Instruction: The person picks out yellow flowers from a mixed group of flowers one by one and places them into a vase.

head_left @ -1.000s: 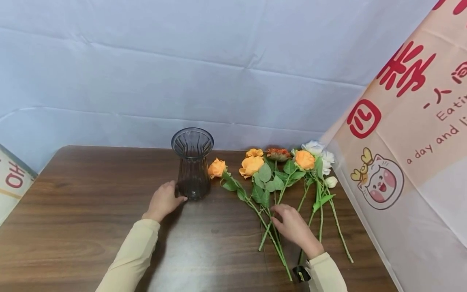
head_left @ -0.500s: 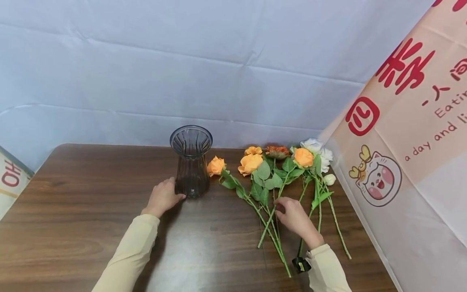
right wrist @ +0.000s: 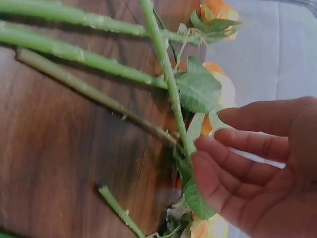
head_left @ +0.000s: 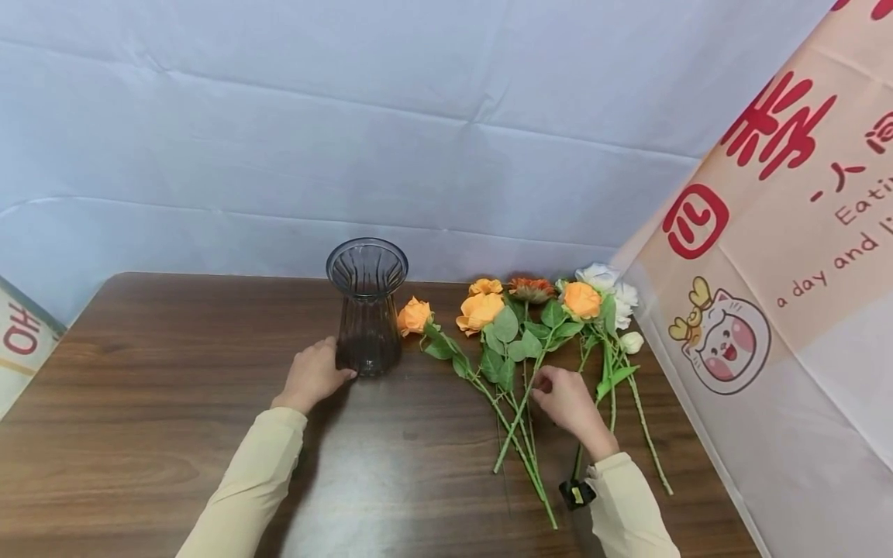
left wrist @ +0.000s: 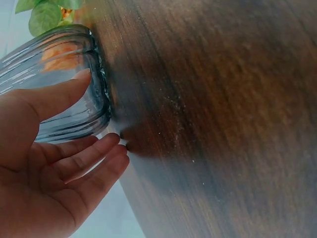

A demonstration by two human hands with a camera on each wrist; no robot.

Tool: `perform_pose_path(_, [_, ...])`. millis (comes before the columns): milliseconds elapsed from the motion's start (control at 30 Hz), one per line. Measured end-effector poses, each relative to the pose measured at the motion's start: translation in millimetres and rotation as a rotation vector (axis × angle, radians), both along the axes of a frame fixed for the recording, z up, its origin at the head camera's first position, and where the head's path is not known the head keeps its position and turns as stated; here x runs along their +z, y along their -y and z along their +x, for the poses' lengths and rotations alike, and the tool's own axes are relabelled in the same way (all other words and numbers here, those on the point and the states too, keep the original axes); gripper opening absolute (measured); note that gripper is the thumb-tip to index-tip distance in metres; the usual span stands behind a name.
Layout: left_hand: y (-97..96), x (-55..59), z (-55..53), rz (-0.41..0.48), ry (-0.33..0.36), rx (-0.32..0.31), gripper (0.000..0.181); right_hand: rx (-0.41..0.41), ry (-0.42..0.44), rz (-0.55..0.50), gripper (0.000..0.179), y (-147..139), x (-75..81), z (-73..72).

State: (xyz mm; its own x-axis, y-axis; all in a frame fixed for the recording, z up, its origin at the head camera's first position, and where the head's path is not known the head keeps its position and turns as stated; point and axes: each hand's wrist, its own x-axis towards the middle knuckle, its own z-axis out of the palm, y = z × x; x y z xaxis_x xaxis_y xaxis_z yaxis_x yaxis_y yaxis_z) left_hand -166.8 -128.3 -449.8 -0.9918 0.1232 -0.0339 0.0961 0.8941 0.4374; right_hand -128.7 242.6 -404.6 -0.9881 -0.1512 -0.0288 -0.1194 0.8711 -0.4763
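Note:
A smoky glass vase (head_left: 368, 329) with a flared rim stands upright near the table's back edge. My left hand (head_left: 312, 377) holds its base from the left; in the left wrist view the thumb (left wrist: 62, 94) lies across the glass, fingers on the other side. Several flowers lie to the right. One, an orange rose (head_left: 581, 301), has a green stem (head_left: 515, 434) slanting across the others. My right hand (head_left: 568, 399) is beside this stem, its fingertips close to it. In the right wrist view a gap shows between thumb and index finger, and I cannot tell whether they touch the stem.
Another orange rose (head_left: 415, 316) lies just right of the vase. A rust-coloured flower (head_left: 532, 290) and white blooms (head_left: 623, 302) lie at the back right. A white cloth (head_left: 279, 155) hangs behind the wooden table (head_left: 174, 403); a printed cloth (head_left: 788, 271) borders the right side.
My right hand has shifted slightly away from me and to the right along the slanting stem. The left hand stays at the vase, and the flowers lie as before.

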Motion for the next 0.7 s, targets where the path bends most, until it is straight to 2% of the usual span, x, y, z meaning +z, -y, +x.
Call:
perform_pose_path(200, [0.0, 1.8, -0.5, -0.022, 0.014, 0.003, 0.059, -0.127, 0.09, -0.012, 0.008, -9, 0.5, -13.8])
perform_pose_path(267, [-0.1, 2.7, -0.5, -0.026, 0.019, 0.004, 0.059, -0.158, 0.114, -0.044, 0.01, -11, -2.2, -18.0])
perform_pose_path(500, [-1.6, 3.8, -0.8, -0.042, 0.038, 0.005, 0.06, -0.275, 0.196, -0.255, 0.017, -12, -16.6, -27.9])
perform_pose_path(700, [-1.4, 2.4, -0.7, -0.037, 0.025, 0.003, 0.057, -0.379, 0.27, -0.386, 0.019, -10, -21.3, -35.5])
